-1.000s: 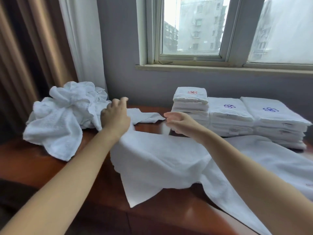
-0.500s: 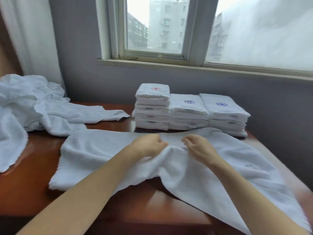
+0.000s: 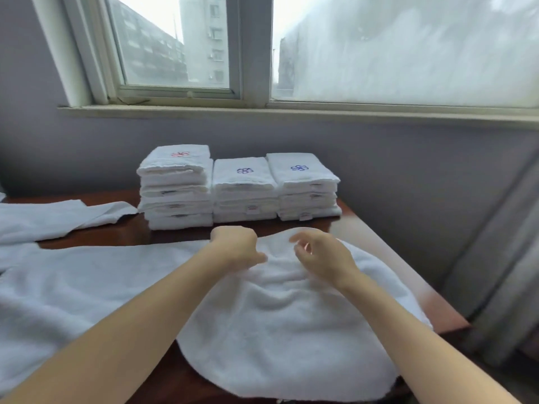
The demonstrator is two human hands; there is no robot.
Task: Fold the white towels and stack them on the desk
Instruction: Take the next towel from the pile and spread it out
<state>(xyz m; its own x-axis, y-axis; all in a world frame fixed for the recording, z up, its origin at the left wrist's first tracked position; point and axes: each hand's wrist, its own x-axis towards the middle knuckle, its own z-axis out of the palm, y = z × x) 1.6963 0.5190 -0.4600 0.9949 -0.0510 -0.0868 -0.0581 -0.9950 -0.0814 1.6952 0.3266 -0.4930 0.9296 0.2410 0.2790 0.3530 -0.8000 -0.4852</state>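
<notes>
On the desk [image 3: 122, 233], near edge at 6 o'clock, a white towel [image 3: 277, 330] lies spread out. It runs from 9 to 4 and its rounded front edge hangs over the desk rim. Both hands are at its far edge, approx. centre.

L hand [image 3: 236, 247]: fingers curled into a fist, knuckles up, resting on the cloth. Can't tell whether it pinches any fabric. R hand [image 3: 320, 258], just beside it at 3: fingers loosely curled, nothing seen btwn them, blurred, just over the towel.

At 12, by the wall, 3 stacks of folded towels touch side by side:
- left stack [image 3: 178, 196], red emblem on top
- middle stack [image 3: 245, 196], blue emblem
- right stack [image 3: 306, 191], blue emblem

At 9, an unfolded towel [image 3: 58, 220] reaches toward the left stack. Window [image 3: 250, 48] above at 12, grey curtain [image 3: 501, 258] at 3.
</notes>
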